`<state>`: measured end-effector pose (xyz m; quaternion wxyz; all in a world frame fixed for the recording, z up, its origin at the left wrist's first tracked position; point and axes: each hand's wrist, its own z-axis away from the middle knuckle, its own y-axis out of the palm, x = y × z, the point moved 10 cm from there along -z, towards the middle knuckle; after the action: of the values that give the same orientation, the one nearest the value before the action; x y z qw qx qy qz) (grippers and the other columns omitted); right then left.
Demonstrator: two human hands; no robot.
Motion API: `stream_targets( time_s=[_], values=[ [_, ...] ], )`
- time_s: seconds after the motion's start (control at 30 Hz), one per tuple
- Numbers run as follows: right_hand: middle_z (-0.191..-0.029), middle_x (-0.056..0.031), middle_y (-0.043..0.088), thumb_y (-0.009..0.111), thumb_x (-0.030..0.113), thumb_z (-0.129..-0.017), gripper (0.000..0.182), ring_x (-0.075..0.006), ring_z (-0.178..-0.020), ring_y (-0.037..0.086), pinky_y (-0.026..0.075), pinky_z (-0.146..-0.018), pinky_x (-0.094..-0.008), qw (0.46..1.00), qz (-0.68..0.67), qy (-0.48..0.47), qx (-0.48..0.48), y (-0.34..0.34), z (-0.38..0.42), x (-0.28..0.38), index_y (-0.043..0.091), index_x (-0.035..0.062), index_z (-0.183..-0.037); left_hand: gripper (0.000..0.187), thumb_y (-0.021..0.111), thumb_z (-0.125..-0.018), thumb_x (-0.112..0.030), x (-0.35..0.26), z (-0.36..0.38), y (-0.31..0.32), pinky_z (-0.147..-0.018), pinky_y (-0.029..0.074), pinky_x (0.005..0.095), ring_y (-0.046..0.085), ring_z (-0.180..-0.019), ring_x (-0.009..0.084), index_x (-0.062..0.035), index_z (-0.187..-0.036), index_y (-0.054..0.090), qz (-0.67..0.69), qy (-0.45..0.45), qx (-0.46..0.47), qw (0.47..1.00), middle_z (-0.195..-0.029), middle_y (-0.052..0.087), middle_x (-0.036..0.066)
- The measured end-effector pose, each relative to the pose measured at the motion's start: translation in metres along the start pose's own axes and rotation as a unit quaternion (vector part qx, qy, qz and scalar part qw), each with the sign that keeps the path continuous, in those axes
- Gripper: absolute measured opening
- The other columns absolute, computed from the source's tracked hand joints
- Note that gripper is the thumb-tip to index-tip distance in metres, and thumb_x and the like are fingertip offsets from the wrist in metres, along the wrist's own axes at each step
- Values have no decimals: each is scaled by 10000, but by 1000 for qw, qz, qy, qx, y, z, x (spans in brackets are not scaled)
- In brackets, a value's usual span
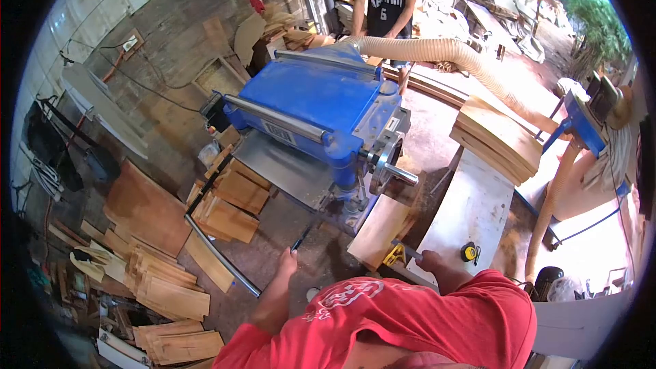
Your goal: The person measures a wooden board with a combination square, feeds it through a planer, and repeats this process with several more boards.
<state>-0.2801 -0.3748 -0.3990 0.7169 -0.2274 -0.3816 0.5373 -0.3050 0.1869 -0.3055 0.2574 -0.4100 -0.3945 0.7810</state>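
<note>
My left hand (289, 262) is closed round the end of a dark bar (302, 236) low at the front of a blue thickness planer (301, 92). My right hand (432, 262) is at the near left edge of a white-topped table (465, 208), fingers curled on the grey end of a yellow-and-black tool (395, 254); its exact kind I cannot tell. That tool overlaps a pale board (381, 231) beside the planer's crank wheel (388, 169). A yellow tape measure (469, 253) lies on the table, right of this hand.
A ribbed hose (437, 49) arches from the planer to the blue dust collector (584, 123). Boards (499, 138) are stacked at the table's far end. More boards (167, 280) lie on the floor at left, near a metal roller (222, 266). Another person (387, 3) stands behind the planer.
</note>
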Motion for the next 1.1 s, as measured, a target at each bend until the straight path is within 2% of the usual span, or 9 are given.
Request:
stream_targets(
  time_s=[0.4,0.5,0.63,0.73,0.8,0.93,1.0,1.1],
  values=[
    [-1029,-228,665,601,423,-839,443,-392,-985,623,484,-870,-475,1000,-15,-8,-1,-4,3,4,660,26,-1027,359,475,-969,-321,-9,5,-6,-902,444,506,544,-1091,453,-15,-1132,566,8,9,-12,1000,-1130,600,267],
    [-1017,-230,667,602,425,-841,449,-386,-965,632,494,-859,-473,1000,-13,-1,3,-1,2,-4,656,21,-1031,366,474,-969,-329,-9,7,-9,-904,444,508,546,-1091,451,-14,-1132,565,15,14,-32,999,-1132,600,265],
    [-1007,-230,669,602,425,-842,456,-381,-941,642,507,-843,-469,998,-45,37,30,2,3,-16,652,18,-1041,386,471,-970,-339,-5,3,-6,-910,445,502,544,-1099,448,-12,-1155,560,-8,5,-14,1000,-1150,595,266],
    [-1005,-227,671,601,418,-840,453,-383,-930,646,515,-833,-467,999,-23,16,14,3,4,-18,656,15,-1040,394,466,-972,-345,5,-6,5,-912,445,501,545,-1099,449,-11,-1160,556,-20,30,-26,999,-1150,596,265],
    [-1012,-229,671,595,412,-836,447,-383,-948,643,509,-845,-467,1000,-13,1,0,-1,3,-13,666,13,-1024,382,473,-970,-339,20,-15,14,-903,446,506,549,-1083,453,-12,-1148,557,33,3,-20,999,-1130,603,262],
    [-1030,-228,670,585,407,-831,442,-387,-962,640,500,-859,-470,1000,-19,-7,-4,-2,-1,-7,675,12,-1009,364,479,-968,-331,-4,1,-2,-892,446,513,552,-1067,457,-11,-1122,558,-7,24,-7,1000,-1109,608,263],
    [-1046,-224,668,582,408,-826,440,-387,-979,634,491,-871,-474,1000,-24,-14,4,0,-4,-2,678,21,-1012,345,485,-967,-324,-15,7,-11,-883,447,516,553,-1062,457,-15,-1103,559,-11,44,-28,999,-1102,606,267],
    [-1053,-216,669,583,409,-823,441,-379,-994,632,491,-879,-469,1000,-18,-6,13,1,-7,3,677,30,-1028,331,483,-967,-323,-24,15,-18,-875,449,520,560,-1051,455,-24,-1085,562,-25,20,-12,999,-1091,611,266]
  ],
)
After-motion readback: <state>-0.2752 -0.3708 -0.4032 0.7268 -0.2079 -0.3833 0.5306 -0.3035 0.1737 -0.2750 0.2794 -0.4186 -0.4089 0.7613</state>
